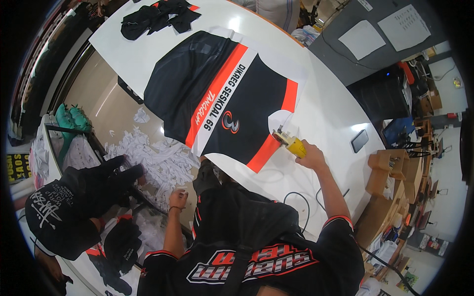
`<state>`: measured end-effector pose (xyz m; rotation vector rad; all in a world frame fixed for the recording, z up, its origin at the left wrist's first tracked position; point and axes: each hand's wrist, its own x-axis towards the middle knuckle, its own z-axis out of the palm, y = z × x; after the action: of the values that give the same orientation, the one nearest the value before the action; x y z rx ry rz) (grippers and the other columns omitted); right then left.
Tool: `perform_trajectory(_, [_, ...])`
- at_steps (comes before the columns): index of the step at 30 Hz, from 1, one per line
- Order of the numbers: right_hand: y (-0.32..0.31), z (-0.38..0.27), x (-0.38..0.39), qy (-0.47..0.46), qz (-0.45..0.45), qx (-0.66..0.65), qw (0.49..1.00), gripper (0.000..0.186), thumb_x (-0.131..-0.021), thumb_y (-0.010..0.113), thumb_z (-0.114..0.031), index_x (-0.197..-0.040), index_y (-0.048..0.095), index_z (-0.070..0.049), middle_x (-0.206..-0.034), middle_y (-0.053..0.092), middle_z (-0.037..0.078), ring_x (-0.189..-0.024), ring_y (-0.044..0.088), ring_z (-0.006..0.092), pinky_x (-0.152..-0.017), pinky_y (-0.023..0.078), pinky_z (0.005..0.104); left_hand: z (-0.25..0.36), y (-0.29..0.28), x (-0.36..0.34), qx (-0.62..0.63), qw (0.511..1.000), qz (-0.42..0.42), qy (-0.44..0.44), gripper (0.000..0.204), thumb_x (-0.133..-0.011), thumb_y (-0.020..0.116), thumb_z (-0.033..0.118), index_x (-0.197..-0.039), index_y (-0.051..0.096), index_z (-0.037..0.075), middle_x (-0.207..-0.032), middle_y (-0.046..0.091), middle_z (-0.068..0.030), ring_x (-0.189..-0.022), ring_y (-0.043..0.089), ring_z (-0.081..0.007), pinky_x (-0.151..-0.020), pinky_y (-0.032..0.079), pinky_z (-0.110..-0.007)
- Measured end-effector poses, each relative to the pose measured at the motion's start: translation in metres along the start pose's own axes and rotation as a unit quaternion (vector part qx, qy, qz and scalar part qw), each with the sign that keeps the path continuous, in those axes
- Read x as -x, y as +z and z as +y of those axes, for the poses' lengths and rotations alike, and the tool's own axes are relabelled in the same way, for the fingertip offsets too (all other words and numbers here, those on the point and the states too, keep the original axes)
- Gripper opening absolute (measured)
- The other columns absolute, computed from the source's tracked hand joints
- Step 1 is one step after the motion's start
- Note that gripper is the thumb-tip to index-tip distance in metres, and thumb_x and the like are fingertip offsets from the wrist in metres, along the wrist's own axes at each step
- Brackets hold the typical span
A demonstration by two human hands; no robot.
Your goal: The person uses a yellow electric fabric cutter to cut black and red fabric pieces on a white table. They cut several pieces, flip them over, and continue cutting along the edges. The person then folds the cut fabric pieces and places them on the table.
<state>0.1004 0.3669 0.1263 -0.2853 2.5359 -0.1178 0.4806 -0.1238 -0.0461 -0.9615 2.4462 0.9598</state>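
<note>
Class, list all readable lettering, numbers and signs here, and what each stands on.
Described, not copied:
White stripe of fabric panel: black lettering, number.
Orange stripe: white lettering.
Emblem: curved numeral.
Worn jersey: large lettering.
Black garment, far left: white script.
Sign, left edge: yellow lettering.
Lower-left garment, right-hand paper sheet: too small to read.

This is a cloth workshop: the right fingers hold a yellow cutter, printed cloth lies just left of them, and white scraps heap the floor farther left.
</note>
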Motion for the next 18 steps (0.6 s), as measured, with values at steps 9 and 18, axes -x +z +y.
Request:
perform_trajectory(9, [0.000, -0.035, 0.004, 0.046, 0.009, -0.044, 0.998, 0.069, -0.070, 0.079, -0.035, -0.128, 0.051, -0.011, -0.107, 0.071, 0.020, -0.100, 0.070, 0.0391, -0.086, 0.057, 0.0494, 0.034, -0.010, -0.031, 0.063, 0.994, 0.067, 0.058, 0.028, -0.088, 0.074, 0.027, -0.106, 0.074, 0.005, -0.089, 0.075, -0.0154, -0.078, 0.073, -0.0280, -0.075, 0.057, -0.038])
perform_trajectory(18, [0.003, -0.062, 0.001, 0.097, 0.040, -0.089, 0.990, 0.078, -0.069, 0.081, -0.037, -0.135, 0.050, -0.010, -0.114, 0.068, 0.023, -0.106, 0.068, 0.0408, -0.090, 0.055, 0.0493, 0.203, -0.061, -0.063, 0.169, 0.933, 0.152, 0.279, 0.019, -0.085, 0.078, 0.015, -0.099, 0.074, 0.003, -0.081, 0.072, -0.0117, -0.070, 0.071, -0.0213, -0.066, 0.055, -0.031])
